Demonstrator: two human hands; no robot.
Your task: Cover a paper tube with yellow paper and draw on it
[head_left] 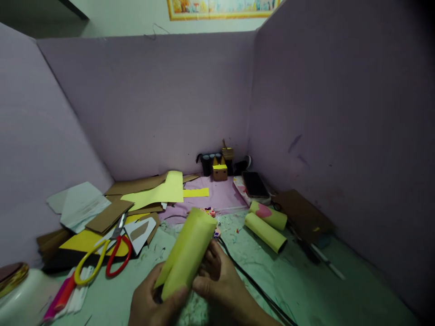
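Observation:
Between my two hands is a tube rolled from yellow-green paper (190,249), tilted with its top leaning right. A loose edge of the paper stands out at its lower left. My left hand (158,294) is wrapped around the bottom end, thumb across the front. My right hand (220,276) presses against the tube's right side, its fingers partly hidden behind it. To the right lie two more paper tubes: a plain one (265,232) and, just behind it, one with a pink heart (267,214).
Scissors (117,235) with a yellow and a red handle lie on paper and cardboard scraps at left, near markers (64,294). A black cable (251,280) runs along the table. Behind stand a small cardboard figure (219,172) and a phone (255,184). Lilac walls (152,99) enclose the table.

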